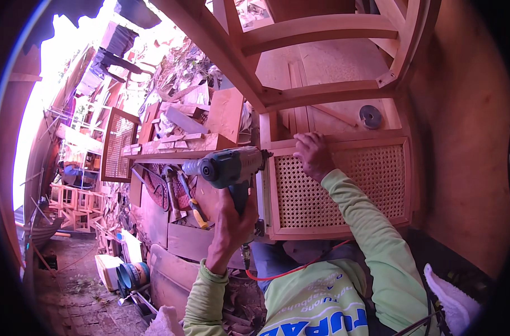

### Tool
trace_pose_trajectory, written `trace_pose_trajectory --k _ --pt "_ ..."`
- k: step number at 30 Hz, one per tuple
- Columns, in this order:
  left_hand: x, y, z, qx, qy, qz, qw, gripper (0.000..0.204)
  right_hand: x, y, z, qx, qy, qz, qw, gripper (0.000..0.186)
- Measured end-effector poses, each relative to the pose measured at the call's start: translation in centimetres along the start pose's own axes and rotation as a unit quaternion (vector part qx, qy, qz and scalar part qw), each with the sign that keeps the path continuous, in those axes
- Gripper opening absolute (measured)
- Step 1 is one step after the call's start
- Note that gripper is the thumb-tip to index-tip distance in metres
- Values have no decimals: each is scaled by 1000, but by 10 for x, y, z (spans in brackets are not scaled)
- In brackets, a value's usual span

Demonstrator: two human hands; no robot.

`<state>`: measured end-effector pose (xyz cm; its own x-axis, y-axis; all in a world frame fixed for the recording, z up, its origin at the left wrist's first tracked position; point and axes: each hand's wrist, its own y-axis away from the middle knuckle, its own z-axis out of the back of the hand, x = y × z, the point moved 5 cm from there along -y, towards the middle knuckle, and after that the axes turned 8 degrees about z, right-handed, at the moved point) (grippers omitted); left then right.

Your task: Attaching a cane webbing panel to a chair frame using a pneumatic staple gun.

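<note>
My left hand (pixel 232 224) grips the handle of a teal and grey pneumatic nail gun (pixel 223 167), its nose at the left side of a wooden-framed cane panel (pixel 339 187). A red hose (pixel 271 278) runs from the gun's lower end. My right hand (pixel 313 154) holds the panel's top rail near its left part, fingers bent over it. The panel lies against a wooden piece of furniture (pixel 322 92) with an open frame above. A round grey metal object (pixel 370 116) and a thin stick (pixel 333 115) lie just beyond the panel.
At the left are a wood-scrap-covered bench (pixel 179 143), another cane panel (pixel 118 147), and a yellow-handled tool (pixel 198 213). Lower left are buckets (pixel 133 275) and stacked wooden frames (pixel 75 207). A tall plywood board (pixel 456 168) stands close on the right. My legs are below the panel.
</note>
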<state>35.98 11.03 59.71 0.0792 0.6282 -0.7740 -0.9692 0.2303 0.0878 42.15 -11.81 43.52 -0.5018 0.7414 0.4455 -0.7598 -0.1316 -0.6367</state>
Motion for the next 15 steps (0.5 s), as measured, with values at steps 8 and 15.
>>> trace_pose_trajectory --k 8,15 --pt "-1 -5 -13 -5 -20 48 999 45 10 -5 4 -21 24 21 999 24" --pt "13 -15 -26 9 -39 41 998 52 9 -5 3 -17 22 -11 1000 24"
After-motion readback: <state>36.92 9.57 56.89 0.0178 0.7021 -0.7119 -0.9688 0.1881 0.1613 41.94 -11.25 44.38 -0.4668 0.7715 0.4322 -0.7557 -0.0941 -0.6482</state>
